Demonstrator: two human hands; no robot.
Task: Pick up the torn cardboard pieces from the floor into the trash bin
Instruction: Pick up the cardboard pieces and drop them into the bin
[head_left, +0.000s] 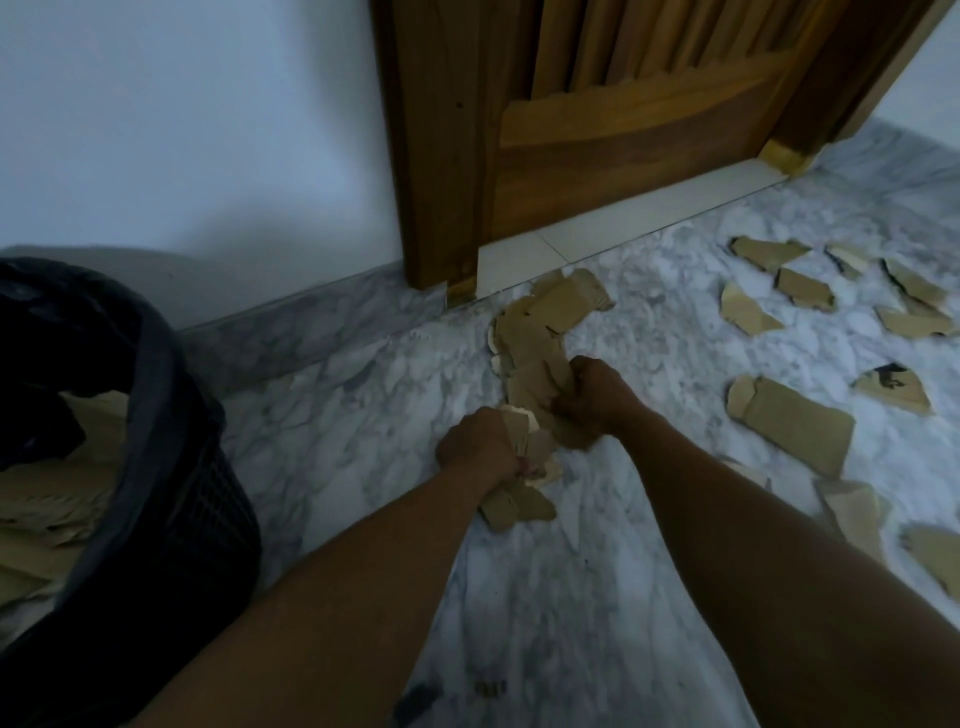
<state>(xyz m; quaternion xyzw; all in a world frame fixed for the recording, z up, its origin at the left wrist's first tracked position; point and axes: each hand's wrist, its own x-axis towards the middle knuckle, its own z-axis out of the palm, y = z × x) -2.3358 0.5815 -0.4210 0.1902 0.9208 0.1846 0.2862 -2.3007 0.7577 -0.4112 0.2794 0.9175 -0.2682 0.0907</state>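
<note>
Torn brown cardboard pieces lie on the marble floor. My left hand (475, 441) grips a bunch of cardboard pieces (519, 501) low over the floor. My right hand (597, 397) grips the near end of a pile of cardboard pieces (545, 322) that stretches toward the door. A black trash bin (171, 467) lined with a dark bag stands at the left, with cardboard inside it (47, 499). More loose pieces, among them a large one (795, 423), lie to the right.
A wooden door (623, 130) and its frame rise straight ahead behind a pale threshold (623, 218). A white wall (182, 130) with a marble skirting runs to the left. Several scattered pieces (800, 293) cover the floor at the far right.
</note>
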